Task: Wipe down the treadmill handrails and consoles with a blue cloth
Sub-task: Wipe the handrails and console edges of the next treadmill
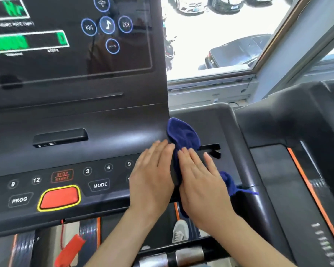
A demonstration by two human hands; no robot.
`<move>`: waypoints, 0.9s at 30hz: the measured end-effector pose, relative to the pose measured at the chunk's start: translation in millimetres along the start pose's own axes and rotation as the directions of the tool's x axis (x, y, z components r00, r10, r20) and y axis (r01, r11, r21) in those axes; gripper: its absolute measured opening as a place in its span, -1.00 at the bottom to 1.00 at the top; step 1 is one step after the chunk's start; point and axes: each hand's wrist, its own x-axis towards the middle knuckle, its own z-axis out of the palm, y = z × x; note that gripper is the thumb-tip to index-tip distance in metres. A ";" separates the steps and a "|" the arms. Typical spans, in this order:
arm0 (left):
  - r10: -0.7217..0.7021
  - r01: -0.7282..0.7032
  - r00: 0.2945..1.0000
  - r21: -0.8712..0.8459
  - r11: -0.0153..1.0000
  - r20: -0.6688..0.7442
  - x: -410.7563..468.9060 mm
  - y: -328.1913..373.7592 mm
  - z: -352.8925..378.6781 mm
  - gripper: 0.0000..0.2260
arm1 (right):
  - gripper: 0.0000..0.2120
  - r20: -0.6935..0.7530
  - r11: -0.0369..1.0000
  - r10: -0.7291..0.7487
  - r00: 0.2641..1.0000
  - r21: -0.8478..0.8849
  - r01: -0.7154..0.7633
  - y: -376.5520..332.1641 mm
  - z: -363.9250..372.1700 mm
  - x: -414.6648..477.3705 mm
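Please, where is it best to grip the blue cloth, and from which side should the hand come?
Probably the bunched upper lobe of the blue cloth, from above: it stands free at the right edge of the console, beyond the flat left hand and right hand, which cover much of the rest.

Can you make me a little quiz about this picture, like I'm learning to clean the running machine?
1. True or false: the blue cloth lies at the left end of the console.
2. How do the fingers of the right hand lie? A: curled in a fist. B: straight and flat. C: pinching a button.
3. Fill in: the big button with the yellow rim is coloured ____.

Key: 1 false, the cloth is at the console's right edge. 2 B. 3 red.
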 end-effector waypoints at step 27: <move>-0.028 0.005 0.996 0.251 0.968 0.088 2.5 3.8 0.3 -0.53 | -0.65 0.119 0.990 0.041 0.992 0.128 -0.057 36.2 3.0 162.8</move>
